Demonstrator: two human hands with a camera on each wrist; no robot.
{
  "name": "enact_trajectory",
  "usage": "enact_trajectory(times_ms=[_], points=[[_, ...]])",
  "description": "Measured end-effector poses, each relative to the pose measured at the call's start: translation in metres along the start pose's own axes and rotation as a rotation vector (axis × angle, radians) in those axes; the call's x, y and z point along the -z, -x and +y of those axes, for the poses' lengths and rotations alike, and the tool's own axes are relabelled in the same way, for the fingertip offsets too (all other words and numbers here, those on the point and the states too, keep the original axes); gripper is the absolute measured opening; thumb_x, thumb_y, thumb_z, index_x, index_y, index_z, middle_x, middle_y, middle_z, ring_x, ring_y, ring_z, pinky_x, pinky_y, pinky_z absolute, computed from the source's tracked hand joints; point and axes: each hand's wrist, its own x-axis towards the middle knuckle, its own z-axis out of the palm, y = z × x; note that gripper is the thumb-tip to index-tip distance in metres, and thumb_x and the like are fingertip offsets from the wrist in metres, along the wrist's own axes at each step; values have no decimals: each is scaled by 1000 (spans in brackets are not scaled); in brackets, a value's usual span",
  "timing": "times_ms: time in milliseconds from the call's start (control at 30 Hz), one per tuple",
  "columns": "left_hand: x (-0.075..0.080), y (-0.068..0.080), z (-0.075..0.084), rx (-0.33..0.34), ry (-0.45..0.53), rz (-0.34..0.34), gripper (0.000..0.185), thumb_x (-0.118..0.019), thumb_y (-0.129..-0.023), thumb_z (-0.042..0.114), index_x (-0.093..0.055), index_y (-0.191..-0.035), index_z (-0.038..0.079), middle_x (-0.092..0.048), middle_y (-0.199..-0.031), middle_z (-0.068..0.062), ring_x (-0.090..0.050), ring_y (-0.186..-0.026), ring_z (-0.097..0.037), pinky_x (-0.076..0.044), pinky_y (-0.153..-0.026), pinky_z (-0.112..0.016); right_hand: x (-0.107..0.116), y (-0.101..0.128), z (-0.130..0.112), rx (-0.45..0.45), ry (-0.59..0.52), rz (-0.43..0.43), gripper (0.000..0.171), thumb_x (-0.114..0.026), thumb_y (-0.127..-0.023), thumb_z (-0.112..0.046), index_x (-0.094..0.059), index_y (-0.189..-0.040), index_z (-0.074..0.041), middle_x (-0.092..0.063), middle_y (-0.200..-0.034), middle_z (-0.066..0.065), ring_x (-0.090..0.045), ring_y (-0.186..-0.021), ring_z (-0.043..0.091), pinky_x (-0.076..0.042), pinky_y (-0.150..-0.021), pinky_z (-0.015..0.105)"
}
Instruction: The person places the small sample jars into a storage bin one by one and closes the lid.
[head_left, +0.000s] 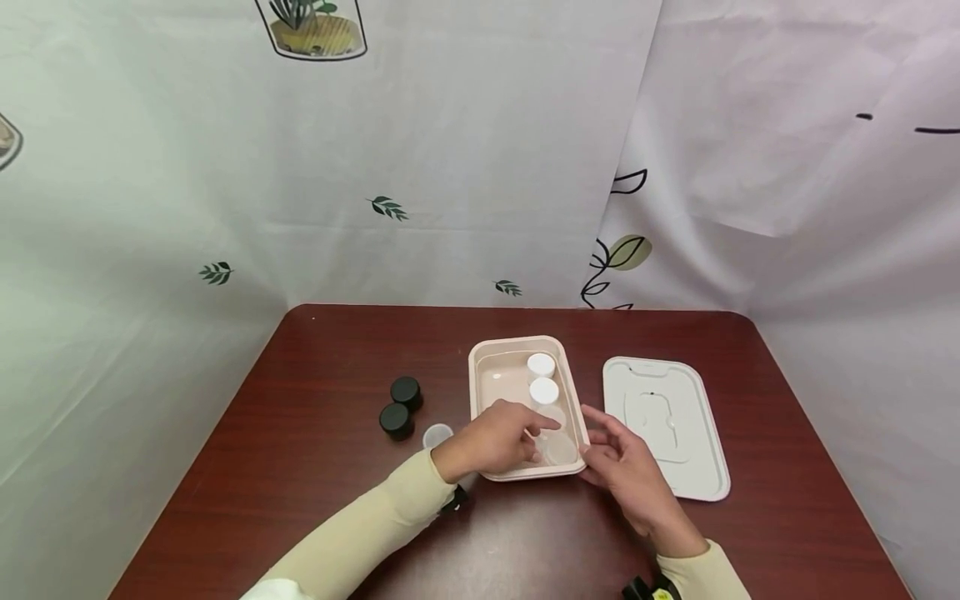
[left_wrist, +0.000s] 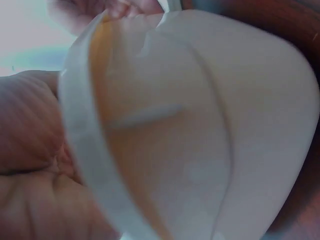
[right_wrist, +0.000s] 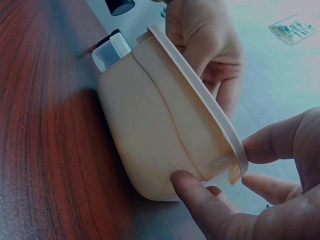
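Beige box (left_wrist: pixel 265 115), blurred and cut off in left wrist view

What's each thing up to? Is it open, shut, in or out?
Beige box: open on top.
White lid: off, flat on the table.
White-topped containers: two, inside the box.
Clear containers: inside, partly hidden.
Black round things: both on the table.
Pale-topped container: outside the box.
Left hand: over the box.
Right hand: holding the box's edge.

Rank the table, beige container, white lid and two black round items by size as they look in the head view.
1. table
2. beige container and white lid: too alike to separate; the right hand hides part of the lid
3. two black round items: about equal, smallest
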Motion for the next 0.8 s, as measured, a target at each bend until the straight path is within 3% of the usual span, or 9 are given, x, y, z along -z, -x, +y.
enact_trajectory(times_ms=[167, 333, 600, 800], points=[[12, 7, -5, -39, 133, 53, 46, -83, -88, 1, -74, -132, 10, -79, -107, -10, -75, -92, -12, -55, -80, -18, 0, 0, 0, 5, 8, 2, 61, -59, -100, 3, -45, -158, -11, -58, -131, 28, -71, -103, 20, -64, -82, 34], [25, 17, -9, -71, 258, 129, 43, -81, -90, 2, -72, -133, 4, -77, -123, -13, -78, -103, -23, -60, -89, -26, -1, 0, 1, 6, 10, 0, 61, -58, -101, 3, -45, -158, -11, -58, -131, 28, -71, -103, 19, -64, -82, 35], [50, 37, -19, 24, 426, 278, 46, -83, -90, 5, -72, -134, 12, -75, -127, -7, -77, -112, -26, -62, -89, -28, -1, 1, 1, 9, 8, -4, 61, -59, -100, 3, -45, -158, -12, -58, -131, 28, -71, -103, 18, -64, -83, 34], [65, 56, -36, 56, 531, 395, 44, -83, -89, 1, -72, -132, 9, -75, -130, -7, -75, -115, -29, -62, -92, -33, -2, 2, 0, 8, 6, 2, 61, -59, -100, 3, -45, -158, -12, -58, -131, 27, -71, -103, 18, -64, -83, 33]])
